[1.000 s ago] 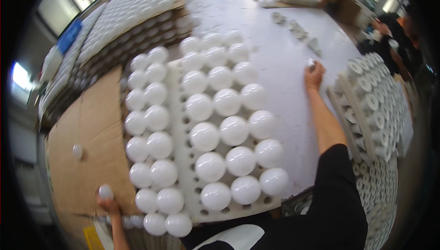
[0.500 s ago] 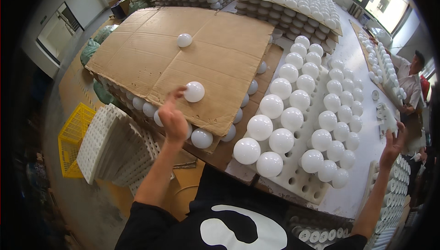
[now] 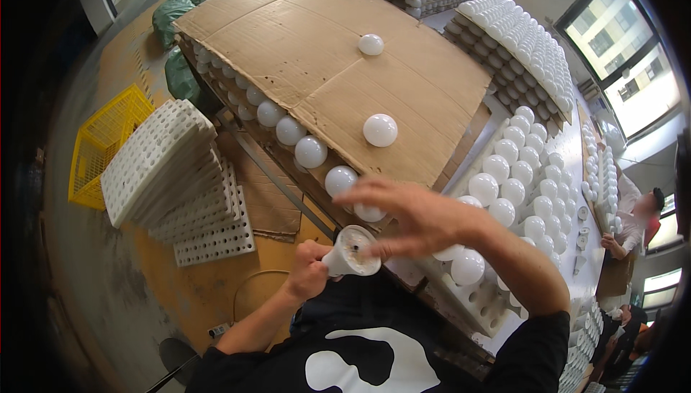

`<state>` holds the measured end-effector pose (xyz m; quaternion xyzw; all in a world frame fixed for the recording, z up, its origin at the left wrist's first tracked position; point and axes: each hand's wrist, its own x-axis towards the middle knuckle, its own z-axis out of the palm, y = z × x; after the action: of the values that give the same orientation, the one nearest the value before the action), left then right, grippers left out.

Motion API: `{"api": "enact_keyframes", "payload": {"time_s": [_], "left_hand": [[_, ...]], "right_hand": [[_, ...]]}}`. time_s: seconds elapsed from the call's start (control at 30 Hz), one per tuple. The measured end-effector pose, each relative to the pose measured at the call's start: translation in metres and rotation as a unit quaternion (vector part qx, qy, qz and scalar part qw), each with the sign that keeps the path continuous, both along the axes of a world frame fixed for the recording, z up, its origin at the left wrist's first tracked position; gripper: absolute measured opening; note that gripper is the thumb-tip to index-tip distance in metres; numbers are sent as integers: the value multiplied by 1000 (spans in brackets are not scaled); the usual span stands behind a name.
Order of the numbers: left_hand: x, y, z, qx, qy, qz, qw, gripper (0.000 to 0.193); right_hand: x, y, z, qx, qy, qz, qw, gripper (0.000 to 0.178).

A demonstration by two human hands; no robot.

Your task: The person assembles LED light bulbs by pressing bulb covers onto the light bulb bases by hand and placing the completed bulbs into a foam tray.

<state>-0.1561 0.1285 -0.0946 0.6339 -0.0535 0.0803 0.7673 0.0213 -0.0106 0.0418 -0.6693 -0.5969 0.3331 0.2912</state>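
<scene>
My left hand is closed around the narrow end of a white cone-shaped bulb housing. Its wide mouth faces up, with a pale disc and a small dark spot inside. Over the housing's right side, my right hand has its fingers spread; the thumb is close to the rim, and I cannot tell whether it touches. Beyond my hands, two loose white bulb globes rest on a brown cardboard sheet: a nearer globe and a farther globe.
Below the cardboard are rows of white globes. To the right, globes fill white holed trays. Stacked globe layers stand behind. On the left are stacked holed trays and a yellow crate. Another person works at far right.
The view has turned. My left hand has left the nearer globe on the cardboard and now holds the bulb housing near my body. My right hand has come in from the far right over it.
</scene>
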Motion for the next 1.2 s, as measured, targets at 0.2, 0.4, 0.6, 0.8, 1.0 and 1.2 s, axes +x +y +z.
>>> {"api": "enact_keyframes", "payload": {"time_s": [0.2,0.4,0.6,0.8,1.0,1.2], "left_hand": [[-29,10,-27,-113,68,97,986,28],[-25,3,-21,-114,28,82,990,27],[-8,-6,-1,-38,-27,37,998,25],[9,-38,6,13,-7,-35,999,26],[20,-76,17,119,39,-101,987,35],[19,-99,23,181,38,-82,979,23]], "right_hand": [[88,69,-44,-133,-338,-161,918,68],[85,43,-33,-140,-245,-145,948,62],[3,-58,10,95,345,-236,903,76],[-64,-138,-41,178,541,-337,749,81],[-96,-185,-78,221,534,-373,726,80],[-108,-206,-82,235,530,-357,732,74]]}}
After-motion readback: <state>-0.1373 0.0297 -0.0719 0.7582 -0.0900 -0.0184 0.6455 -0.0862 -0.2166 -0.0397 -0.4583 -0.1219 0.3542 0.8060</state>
